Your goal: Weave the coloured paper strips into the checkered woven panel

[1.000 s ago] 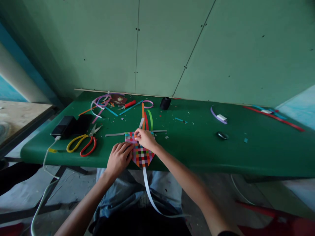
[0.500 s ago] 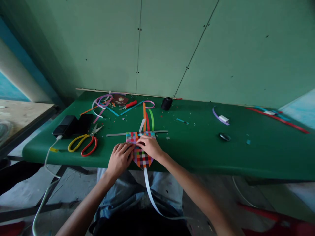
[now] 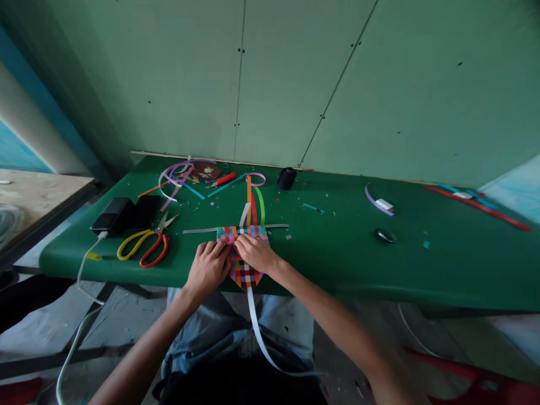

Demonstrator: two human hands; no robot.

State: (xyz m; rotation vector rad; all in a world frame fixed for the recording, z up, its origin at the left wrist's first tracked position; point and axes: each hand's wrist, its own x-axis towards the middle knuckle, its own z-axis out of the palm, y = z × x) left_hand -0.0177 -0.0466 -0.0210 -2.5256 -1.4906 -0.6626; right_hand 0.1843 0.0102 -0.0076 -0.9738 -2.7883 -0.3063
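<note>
A woven piece of colourful strips (image 3: 246, 275), checked in many colours and pointed at its lower end, lies at the table's front edge. On its left side my left hand (image 3: 208, 266) has its fingers bent and closed at the weave. My right hand (image 3: 256, 253) rests over its middle, fingertips pinched together close to the left ones. Between them the exact strip held is hidden. Loose orange (image 3: 248, 197), red and green strip ends stand out from the top, and grey ends stick out sideways. A long white strip (image 3: 254, 323) hangs from the point over my lap.
Scissors (image 3: 154, 242) with yellow and red handles lie left, beside a black device (image 3: 113, 216) with a white cable. Behind are a red-handled cutter (image 3: 224, 179), tangled strips and a black spool (image 3: 287, 178). To the right lie a dark oval object (image 3: 385, 235) and more strips.
My right hand has shifted slightly lower on the weave, and its fingers have drawn in a little. The woven piece and the tools stay where they were.
</note>
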